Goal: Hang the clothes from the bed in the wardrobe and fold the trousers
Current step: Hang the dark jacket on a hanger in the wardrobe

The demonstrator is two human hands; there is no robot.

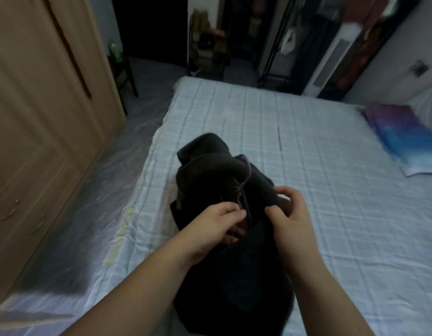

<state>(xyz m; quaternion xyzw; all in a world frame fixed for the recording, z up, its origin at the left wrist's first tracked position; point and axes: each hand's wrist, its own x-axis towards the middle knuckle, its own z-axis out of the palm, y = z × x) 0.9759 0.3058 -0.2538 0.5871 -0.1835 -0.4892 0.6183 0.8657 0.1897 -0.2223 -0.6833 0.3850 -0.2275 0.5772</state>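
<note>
A black hooded garment (210, 173) lies on the pale checked bed (294, 132), near its left edge, hood pointing away from me. A purple hanger (246, 170) pokes out of its neck opening. My left hand (215, 224) pinches the lower end of the hanger at the garment's front opening. My right hand (290, 214) grips the black fabric just right of that opening, thumb and fingers closed on a fold. Both forearms reach in from the bottom of the view.
A beige wooden wardrobe (40, 117) with closed doors stands at the left, across a narrow strip of floor (127, 151). A purple-blue pillow (401, 134) lies at the bed's right side. A clothes rack (314, 44) and shelves stand beyond the foot of the bed.
</note>
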